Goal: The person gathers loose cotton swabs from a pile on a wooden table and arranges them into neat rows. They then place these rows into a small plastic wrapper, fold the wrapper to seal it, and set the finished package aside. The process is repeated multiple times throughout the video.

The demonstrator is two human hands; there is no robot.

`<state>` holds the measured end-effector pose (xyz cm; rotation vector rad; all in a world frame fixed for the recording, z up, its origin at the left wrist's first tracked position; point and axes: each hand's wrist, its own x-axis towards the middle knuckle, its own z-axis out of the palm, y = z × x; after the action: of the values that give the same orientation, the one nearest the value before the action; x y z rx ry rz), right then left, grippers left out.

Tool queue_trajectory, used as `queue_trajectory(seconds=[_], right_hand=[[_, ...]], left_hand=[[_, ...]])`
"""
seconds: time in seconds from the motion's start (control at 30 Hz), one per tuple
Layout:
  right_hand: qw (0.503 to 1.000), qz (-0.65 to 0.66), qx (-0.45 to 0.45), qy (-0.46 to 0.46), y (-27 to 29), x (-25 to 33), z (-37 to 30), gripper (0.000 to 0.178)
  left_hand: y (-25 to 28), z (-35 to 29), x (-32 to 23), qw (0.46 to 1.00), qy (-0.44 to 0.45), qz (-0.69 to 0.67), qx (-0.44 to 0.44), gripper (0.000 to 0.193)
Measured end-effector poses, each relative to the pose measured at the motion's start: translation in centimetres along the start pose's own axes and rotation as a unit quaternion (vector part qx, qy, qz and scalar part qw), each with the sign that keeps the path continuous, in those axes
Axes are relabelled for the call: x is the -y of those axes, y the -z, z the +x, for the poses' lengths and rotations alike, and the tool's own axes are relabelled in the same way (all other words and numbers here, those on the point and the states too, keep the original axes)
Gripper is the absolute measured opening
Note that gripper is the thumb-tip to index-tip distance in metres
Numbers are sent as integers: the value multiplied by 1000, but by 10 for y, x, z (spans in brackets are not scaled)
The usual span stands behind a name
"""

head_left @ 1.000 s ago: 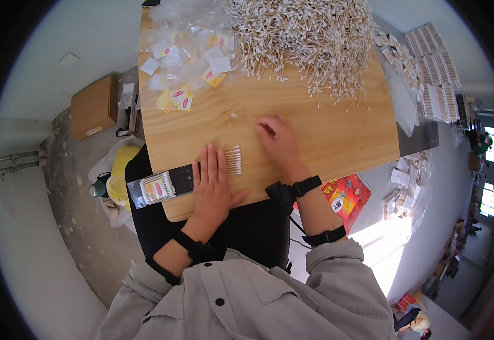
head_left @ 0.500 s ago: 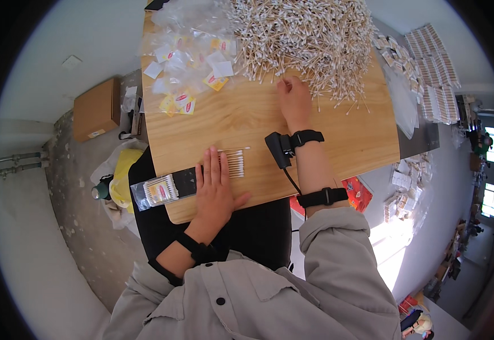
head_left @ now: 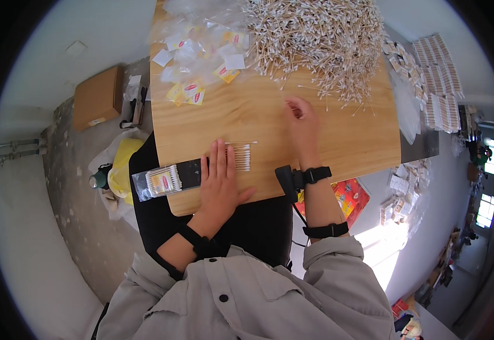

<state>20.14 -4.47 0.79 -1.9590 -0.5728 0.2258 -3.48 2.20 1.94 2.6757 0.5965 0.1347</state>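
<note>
Flat and outstretched, the person's bare left hand grips nothing, while the bare right hand is curled and blurred, so whether it pinches anything cannot be told. Leftmost, a clear plastic packet of white-tipped cotton swabs lies on a flat black strip, whose right part reaches the left hand. From under those fingers a neat row of pale-stemmed, white-tipped swabs points right on the light-brown wooden table, its farthest one jutting beyond the others. Farther right, the right hand hovers just short of a large loose heap of matching swabs. The step appears to be lining up swabs; the next move likely calls for setting ends level while the left palm steadies the row.
</note>
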Motion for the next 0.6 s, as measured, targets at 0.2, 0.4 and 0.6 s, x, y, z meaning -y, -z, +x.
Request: queue_trajectory(seconds=[0.2, 0.4, 0.6], right_hand=[[959, -114, 215, 143, -19, 26, -29, 15], [982, 85, 133, 103, -25, 29, -50, 18], [973, 208, 98, 9, -63, 27, -86, 44]], left_hand=[[-3, 0, 0, 1000, -2, 4, -16, 114], [-5, -2, 2, 1000, 4, -6, -30, 116], [-7, -1, 3, 999, 6, -28, -32, 114]])
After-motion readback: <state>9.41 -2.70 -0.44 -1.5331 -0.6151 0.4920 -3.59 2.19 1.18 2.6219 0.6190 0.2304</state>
